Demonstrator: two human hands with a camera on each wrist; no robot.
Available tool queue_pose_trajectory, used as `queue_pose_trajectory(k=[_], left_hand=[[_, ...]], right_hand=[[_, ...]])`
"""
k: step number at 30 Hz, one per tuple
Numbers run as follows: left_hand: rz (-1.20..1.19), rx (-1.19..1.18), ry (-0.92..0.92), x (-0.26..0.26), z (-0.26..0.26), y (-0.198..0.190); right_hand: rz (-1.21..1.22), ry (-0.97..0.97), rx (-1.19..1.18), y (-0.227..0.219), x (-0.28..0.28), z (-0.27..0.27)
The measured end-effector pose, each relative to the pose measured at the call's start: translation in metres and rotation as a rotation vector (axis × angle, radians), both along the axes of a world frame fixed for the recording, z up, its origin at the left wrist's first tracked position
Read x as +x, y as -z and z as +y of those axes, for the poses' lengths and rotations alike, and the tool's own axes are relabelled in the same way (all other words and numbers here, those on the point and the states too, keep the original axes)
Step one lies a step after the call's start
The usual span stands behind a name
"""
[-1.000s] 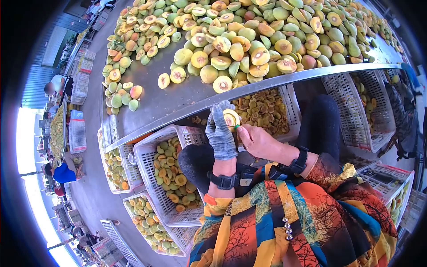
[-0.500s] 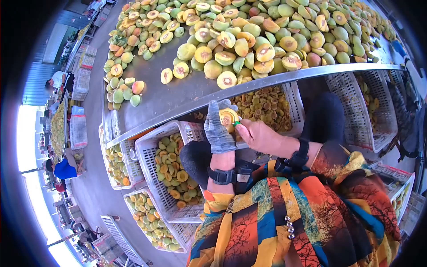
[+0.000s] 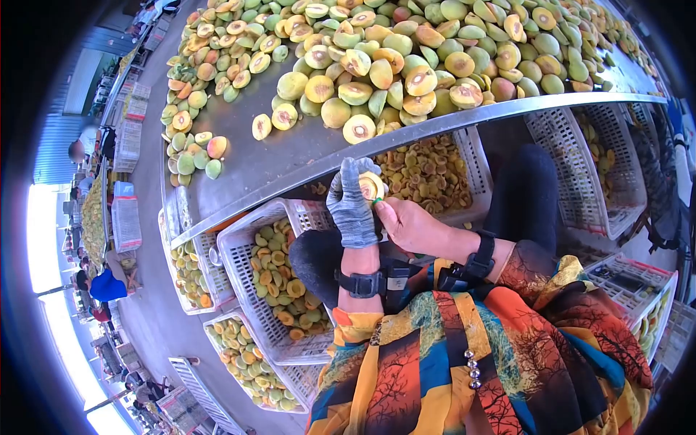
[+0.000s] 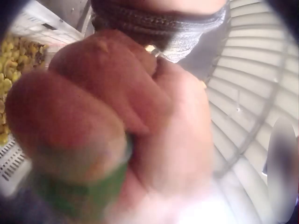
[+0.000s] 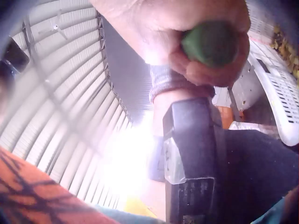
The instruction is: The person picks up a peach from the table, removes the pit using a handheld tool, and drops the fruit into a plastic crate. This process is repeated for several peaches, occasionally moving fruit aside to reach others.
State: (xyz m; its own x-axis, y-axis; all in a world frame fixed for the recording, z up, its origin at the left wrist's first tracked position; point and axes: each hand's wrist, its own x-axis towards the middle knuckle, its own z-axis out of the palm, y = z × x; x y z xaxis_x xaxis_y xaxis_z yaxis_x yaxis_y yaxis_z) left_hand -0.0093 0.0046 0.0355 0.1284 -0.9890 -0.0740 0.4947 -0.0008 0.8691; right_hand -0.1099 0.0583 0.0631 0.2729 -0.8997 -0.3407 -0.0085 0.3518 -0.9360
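Note:
In the head view the left hand [image 3: 352,206], in a grey glove, holds a cut fruit half [image 3: 370,186] just below the table's metal edge. Against that fruit, the bare right hand [image 3: 420,228] grips a small green-handled tool. The right wrist view shows the rounded end of the green handle [image 5: 211,43] enclosed by the right hand's curled fingers [image 5: 187,23]. Bare fingers [image 4: 70,121] and the blurred green handle [image 4: 84,193] fill much of the left wrist view. The tool's working end is too small to make out.
Halved fruit is heaped on the metal table [image 3: 290,156]. Beneath its edge stands a crate of fruit pieces [image 3: 428,174]; a white crate [image 3: 239,250] of halves is at the left knee. More crates [image 3: 580,188] stand right. People work at far left.
Both hands, with the fruit and tool, have shifted slightly left in the head view. The fruit half is turned more edge-on. The camera view has also moved a little.

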Motion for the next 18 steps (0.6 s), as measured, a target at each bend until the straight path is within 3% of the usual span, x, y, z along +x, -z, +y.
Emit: queue_pose_trajectory(k=[2,3,4,6,7,9,10,12,14,16,18], left_hand=[[0.010,0.138,0.194,0.012,-0.002,-0.002],[0.011,0.191,0.199,0.015,-0.003,-0.003],[0.009,0.190,0.197,0.020,-0.004,-0.004],[0.135,0.239,0.429,0.030,-0.005,-0.005],[0.105,0.199,0.433,0.031,-0.006,0.000],[0.040,0.152,0.457,0.037,-0.004,0.004],[-0.024,0.095,0.484,0.039,-0.006,0.006],[-0.006,0.108,0.470,0.036,-0.003,0.017],[0.340,0.079,0.510,0.030,-0.001,0.017],[0.344,0.117,0.478,0.027,0.003,0.018],[0.355,0.222,0.481,0.026,0.002,0.021]], right_hand=[[0.001,-0.117,0.053,0.005,-0.002,-0.001],[0.050,-0.175,0.027,0.012,-0.003,-0.003],[0.048,-0.177,0.026,0.008,-0.004,-0.005],[0.101,-0.278,0.153,-0.002,-0.007,-0.007],[0.099,-0.278,0.154,-0.005,-0.009,-0.007],[-0.193,-0.283,0.471,-0.011,-0.011,-0.008],[-0.192,-0.283,0.464,-0.013,-0.011,-0.009],[-0.445,-0.257,0.693,-0.016,-0.008,-0.006],[-0.574,-0.275,0.743,-0.006,-0.008,-0.004],[-0.856,-0.306,0.779,0.003,-0.008,-0.001],[-0.927,-0.314,0.792,0.018,-0.009,-0.001]])
